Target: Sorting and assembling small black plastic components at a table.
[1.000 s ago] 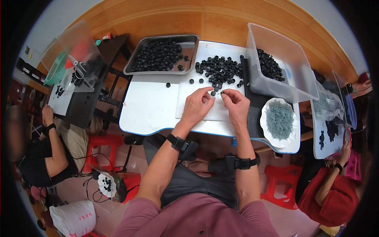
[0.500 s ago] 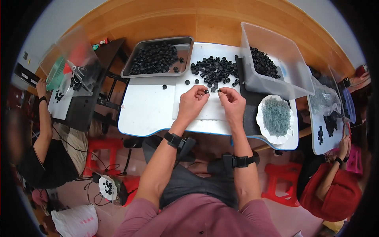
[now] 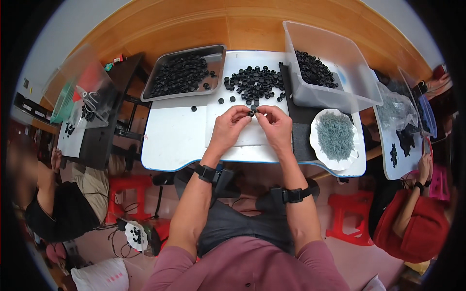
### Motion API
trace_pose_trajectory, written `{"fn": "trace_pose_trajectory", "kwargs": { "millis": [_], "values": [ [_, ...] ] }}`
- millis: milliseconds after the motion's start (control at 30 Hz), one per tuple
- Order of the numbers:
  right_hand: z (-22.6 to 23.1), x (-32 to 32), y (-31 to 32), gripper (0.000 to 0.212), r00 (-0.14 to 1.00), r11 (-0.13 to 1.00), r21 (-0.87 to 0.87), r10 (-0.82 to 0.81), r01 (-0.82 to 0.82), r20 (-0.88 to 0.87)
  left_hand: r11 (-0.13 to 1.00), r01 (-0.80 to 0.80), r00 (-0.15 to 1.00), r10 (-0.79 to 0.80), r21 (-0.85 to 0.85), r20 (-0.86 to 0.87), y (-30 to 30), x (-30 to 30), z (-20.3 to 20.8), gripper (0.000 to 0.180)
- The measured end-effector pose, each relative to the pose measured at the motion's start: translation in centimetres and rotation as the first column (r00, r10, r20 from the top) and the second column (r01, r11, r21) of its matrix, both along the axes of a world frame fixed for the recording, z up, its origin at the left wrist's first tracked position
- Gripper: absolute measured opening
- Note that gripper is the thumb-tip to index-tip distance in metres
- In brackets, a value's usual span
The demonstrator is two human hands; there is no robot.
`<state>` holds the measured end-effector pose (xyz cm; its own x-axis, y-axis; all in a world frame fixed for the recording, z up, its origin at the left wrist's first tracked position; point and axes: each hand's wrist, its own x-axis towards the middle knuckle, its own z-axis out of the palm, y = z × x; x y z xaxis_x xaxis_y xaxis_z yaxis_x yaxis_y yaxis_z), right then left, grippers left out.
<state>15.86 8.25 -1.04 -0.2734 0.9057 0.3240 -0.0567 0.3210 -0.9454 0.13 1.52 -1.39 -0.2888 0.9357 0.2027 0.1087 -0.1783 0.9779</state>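
My left hand (image 3: pixel 227 128) pinches a small round black cap (image 3: pixel 251 113) between thumb and fingertips, over the white board on the table. Right beside it, my right hand (image 3: pixel 276 128) is closed, its fingertips meeting the left ones at the cap. Whatever the right fingers pinch is too small and covered to make out. Just beyond the fingertips spreads a pile of black caps (image 3: pixel 259 82), with a few loose ones at its near edge. One single cap (image 3: pixel 193 108) lies apart on the left.
A metal tray (image 3: pixel 214 62) of black caps stands back left, a clear plastic bin (image 3: pixel 335 99) with more back right. On the right, a white plate (image 3: pixel 318 148) holds grey-green thin strands (image 3: pixel 336 136) beside a dark mat (image 3: pixel 304 145). People sit at tables on both sides.
My hands have come together; the gap between their fingertips has closed at the cap. The view has shifted slightly. The person at left has lowered a hand from the plastic bin.
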Motion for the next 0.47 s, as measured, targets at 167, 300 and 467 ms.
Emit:
{"fn": "trace_pose_trajectory", "kwargs": {
  "millis": [167,300,467],
  "values": [
    [-0.16,-0.02,0.01,0.015,1.0,1.0,0.009,-0.005,0.005,0.003,0.998,0.048,0.998,-0.046,-0.046,0.038,-0.23,0.17,0.56,0.024],
    [-0.07,-0.04,-0.07,0.017,0.998,0.998,0.062,0.002,-0.006,0.061,0.999,0.05,0.996,-0.049,-0.008,0.071,-0.16,0.19,0.37,0.024],
    [0.05,0.06,-0.19,0.018,0.998,0.996,0.085,0.023,-0.028,0.064,0.991,0.102,0.993,-0.107,-0.088,-0.044,-0.37,-0.11,0.87,0.03]
  ]
}}
